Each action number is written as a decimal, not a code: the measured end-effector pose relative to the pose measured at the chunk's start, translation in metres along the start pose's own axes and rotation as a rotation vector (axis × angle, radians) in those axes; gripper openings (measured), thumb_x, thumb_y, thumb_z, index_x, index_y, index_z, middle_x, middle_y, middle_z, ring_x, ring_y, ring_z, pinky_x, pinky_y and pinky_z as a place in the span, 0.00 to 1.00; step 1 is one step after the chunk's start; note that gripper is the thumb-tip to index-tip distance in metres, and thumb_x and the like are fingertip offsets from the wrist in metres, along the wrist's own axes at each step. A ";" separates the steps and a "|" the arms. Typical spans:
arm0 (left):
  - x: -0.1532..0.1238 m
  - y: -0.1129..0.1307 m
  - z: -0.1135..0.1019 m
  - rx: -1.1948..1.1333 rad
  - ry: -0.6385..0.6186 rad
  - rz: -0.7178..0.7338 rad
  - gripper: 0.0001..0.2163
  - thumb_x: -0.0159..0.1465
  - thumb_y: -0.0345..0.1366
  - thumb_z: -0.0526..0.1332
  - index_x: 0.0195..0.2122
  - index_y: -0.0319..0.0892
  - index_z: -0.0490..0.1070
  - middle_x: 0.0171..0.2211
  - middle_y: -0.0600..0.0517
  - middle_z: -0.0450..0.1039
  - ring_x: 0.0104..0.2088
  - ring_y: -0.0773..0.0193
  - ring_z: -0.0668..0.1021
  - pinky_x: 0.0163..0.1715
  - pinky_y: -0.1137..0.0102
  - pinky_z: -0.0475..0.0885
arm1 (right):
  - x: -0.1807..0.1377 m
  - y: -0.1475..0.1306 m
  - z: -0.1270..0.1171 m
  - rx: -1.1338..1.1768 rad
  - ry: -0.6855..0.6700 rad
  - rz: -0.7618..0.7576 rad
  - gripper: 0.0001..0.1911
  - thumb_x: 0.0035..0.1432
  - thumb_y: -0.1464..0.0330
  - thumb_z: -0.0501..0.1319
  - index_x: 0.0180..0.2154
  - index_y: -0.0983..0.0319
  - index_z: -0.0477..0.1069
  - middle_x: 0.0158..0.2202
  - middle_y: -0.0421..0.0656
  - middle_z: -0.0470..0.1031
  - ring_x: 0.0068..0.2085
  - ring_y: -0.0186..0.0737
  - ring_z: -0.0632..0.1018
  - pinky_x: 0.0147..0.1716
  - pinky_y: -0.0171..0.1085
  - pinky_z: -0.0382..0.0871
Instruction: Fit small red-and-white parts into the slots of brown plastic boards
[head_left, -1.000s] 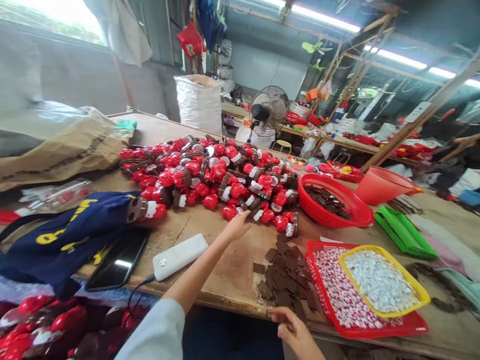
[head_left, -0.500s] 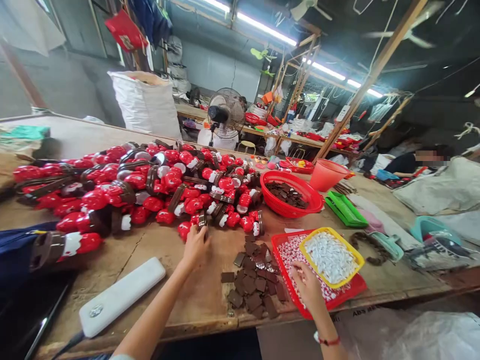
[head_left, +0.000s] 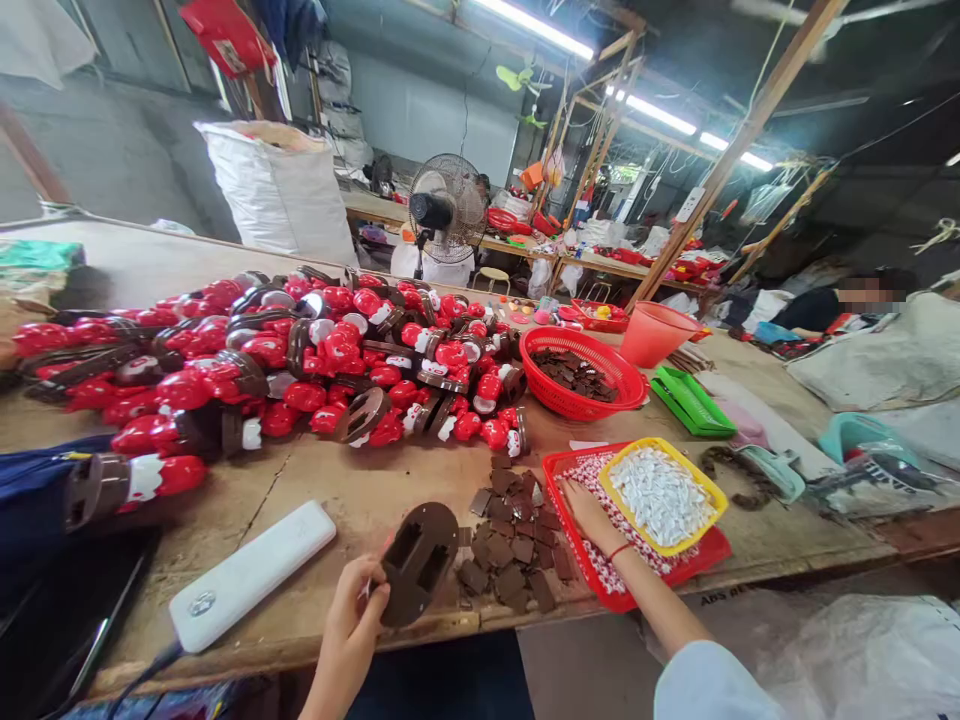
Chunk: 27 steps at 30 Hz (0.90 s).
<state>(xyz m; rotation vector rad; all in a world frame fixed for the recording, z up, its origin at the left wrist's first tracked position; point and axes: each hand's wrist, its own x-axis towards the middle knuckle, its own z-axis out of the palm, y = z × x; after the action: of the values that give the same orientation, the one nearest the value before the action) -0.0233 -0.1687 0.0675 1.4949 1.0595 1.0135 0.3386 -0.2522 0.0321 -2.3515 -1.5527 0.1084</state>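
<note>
My left hand is closed on a toy figure, gripping it by the side. Its oval brown base faces me and shows two rectangular recesses; the rest of the figure is hidden behind the base. My right hand reaches into the red tray, its fingers bunched down among small red-and-white pieces. What those fingertips hold, if anything, is hidden. A yellow basket of white slips stands in the same tray. Between my hands lies a loose pile of flat brown plates.
A large heap of red-and-brown toy figures covers the table's back left. Behind the tray stand a red colander holding brown plates, a red bucket and a green tray. A white power bank lies left. Another person sits far right.
My left hand has drawn a figure from the heap toward me and turned its base up. My right hand has moved left and farther into the tray's small pieces.
</note>
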 end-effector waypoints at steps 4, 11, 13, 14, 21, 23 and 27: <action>-0.017 0.014 0.001 -0.428 0.039 -0.450 0.15 0.43 0.46 0.63 0.28 0.45 0.62 0.23 0.59 0.61 0.20 0.72 0.62 0.16 0.79 0.58 | 0.006 0.001 -0.002 0.058 0.010 0.089 0.09 0.53 0.75 0.50 0.31 0.65 0.69 0.34 0.48 0.72 0.36 0.36 0.73 0.38 0.35 0.65; -0.030 0.024 0.013 -0.633 -0.013 -0.565 0.22 0.45 0.43 0.64 0.41 0.49 0.61 0.38 0.54 0.68 0.30 0.66 0.72 0.23 0.75 0.66 | 0.002 -0.018 -0.024 0.330 0.242 0.252 0.17 0.55 0.58 0.52 0.27 0.66 0.63 0.23 0.38 0.64 0.25 0.28 0.66 0.27 0.32 0.61; -0.030 0.025 0.019 -0.638 -0.085 -0.582 0.26 0.45 0.42 0.63 0.47 0.51 0.58 0.45 0.51 0.67 0.36 0.61 0.73 0.27 0.72 0.67 | -0.001 -0.026 -0.036 0.428 0.344 0.305 0.19 0.52 0.55 0.50 0.23 0.64 0.59 0.19 0.38 0.60 0.22 0.29 0.63 0.24 0.31 0.58; -0.030 0.025 0.023 -0.637 -0.110 -0.593 0.28 0.45 0.41 0.63 0.49 0.51 0.57 0.48 0.50 0.65 0.39 0.59 0.73 0.29 0.70 0.68 | -0.002 -0.033 -0.042 0.480 0.391 0.332 0.19 0.52 0.54 0.49 0.22 0.63 0.57 0.18 0.37 0.58 0.21 0.30 0.62 0.22 0.32 0.57; -0.044 0.013 0.055 -0.520 -0.069 -0.406 0.31 0.47 0.43 0.62 0.52 0.47 0.57 0.54 0.48 0.60 0.54 0.54 0.62 0.52 0.62 0.57 | -0.018 -0.154 -0.042 1.114 0.366 0.377 0.16 0.49 0.54 0.45 0.25 0.61 0.52 0.16 0.31 0.53 0.13 0.25 0.54 0.10 0.27 0.48; -0.050 0.012 0.062 -0.453 -0.098 -0.322 0.30 0.47 0.43 0.61 0.52 0.45 0.58 0.55 0.47 0.58 0.56 0.54 0.59 0.55 0.62 0.53 | -0.024 -0.192 -0.036 1.445 0.260 0.378 0.14 0.47 0.56 0.50 0.24 0.61 0.54 0.16 0.31 0.54 0.12 0.23 0.53 0.09 0.26 0.45; -0.059 0.016 0.070 -0.329 -0.145 -0.217 0.27 0.50 0.40 0.59 0.52 0.43 0.59 0.54 0.45 0.59 0.56 0.55 0.58 0.55 0.59 0.51 | -0.034 -0.226 -0.023 1.643 0.196 0.403 0.14 0.44 0.58 0.55 0.24 0.62 0.56 0.15 0.30 0.56 0.11 0.21 0.54 0.08 0.24 0.45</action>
<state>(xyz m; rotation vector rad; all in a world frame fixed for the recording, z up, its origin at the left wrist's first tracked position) 0.0297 -0.2449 0.0686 1.1422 0.8816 0.8643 0.1306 -0.2067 0.1189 -1.1531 -0.3732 0.8253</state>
